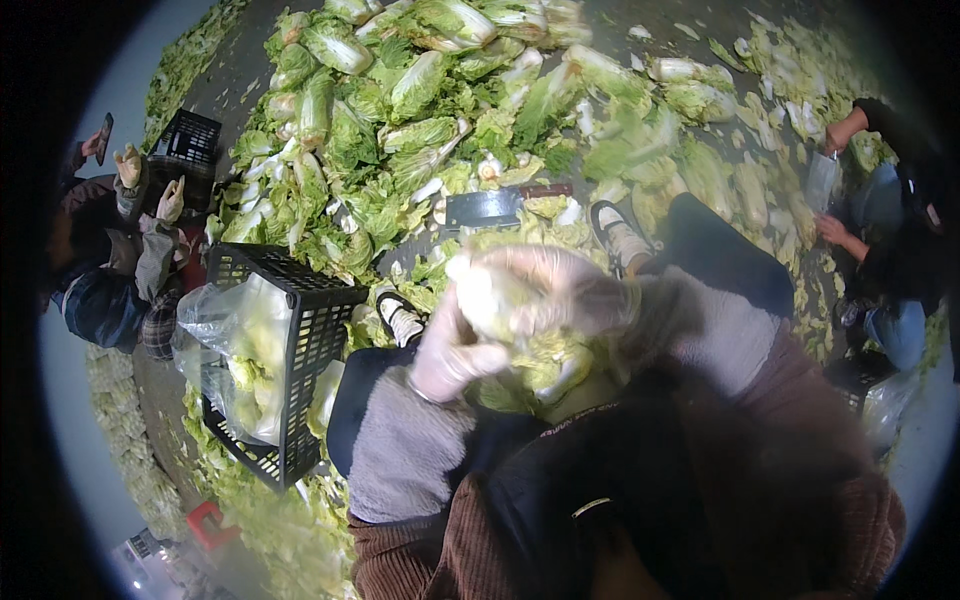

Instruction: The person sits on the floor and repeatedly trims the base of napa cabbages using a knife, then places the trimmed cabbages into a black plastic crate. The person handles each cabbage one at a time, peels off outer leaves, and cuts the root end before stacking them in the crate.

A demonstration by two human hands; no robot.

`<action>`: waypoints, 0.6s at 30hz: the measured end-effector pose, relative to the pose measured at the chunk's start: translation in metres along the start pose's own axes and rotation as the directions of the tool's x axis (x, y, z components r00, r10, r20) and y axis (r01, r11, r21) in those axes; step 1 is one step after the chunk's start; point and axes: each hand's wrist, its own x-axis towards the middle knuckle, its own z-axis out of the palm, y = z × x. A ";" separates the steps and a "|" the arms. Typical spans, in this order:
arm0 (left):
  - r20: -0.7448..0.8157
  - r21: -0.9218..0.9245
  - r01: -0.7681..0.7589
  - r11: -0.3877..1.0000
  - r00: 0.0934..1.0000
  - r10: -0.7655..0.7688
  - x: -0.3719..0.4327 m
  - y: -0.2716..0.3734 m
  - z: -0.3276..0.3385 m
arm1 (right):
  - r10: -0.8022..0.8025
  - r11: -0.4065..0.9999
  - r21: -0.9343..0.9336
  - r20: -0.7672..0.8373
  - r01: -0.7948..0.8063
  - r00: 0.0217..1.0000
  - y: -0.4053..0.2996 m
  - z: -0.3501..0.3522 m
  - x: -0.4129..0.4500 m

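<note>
A napa cabbage (pixel 486 296) is held over my lap, its white base toward the upper left. My left hand (pixel 454 356), in a thin clear glove, supports it from the left and below. Over its top and right side lies my gloved right hand (pixel 574 289), blurred. Yellow-green leaves (pixel 555 367) show below the hands, against my lap. Beyond my hands a cleaver (pixel 484 208) with a wooden handle (pixel 546 192) lies flat among leaf scraps. Past it spreads a heap of whole napa cabbages (pixel 420 86).
At my left, a black plastic crate (pixel 322 375) holds a clear bag (pixel 259 352) with pale cabbages. A person with gloved hands (pixel 171 199) sits farther left; another person (pixel 847 240) at right holds a blade (pixel 823 182). Loose leaves (pixel 300 540) cover much of the floor.
</note>
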 end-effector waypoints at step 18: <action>-0.411 -0.093 -0.253 0.963 0.891 0.194 -0.111 0.075 -0.076 | 0.248 0.032 -0.970 -0.225 -0.240 0.942 0.030 -0.030 0.063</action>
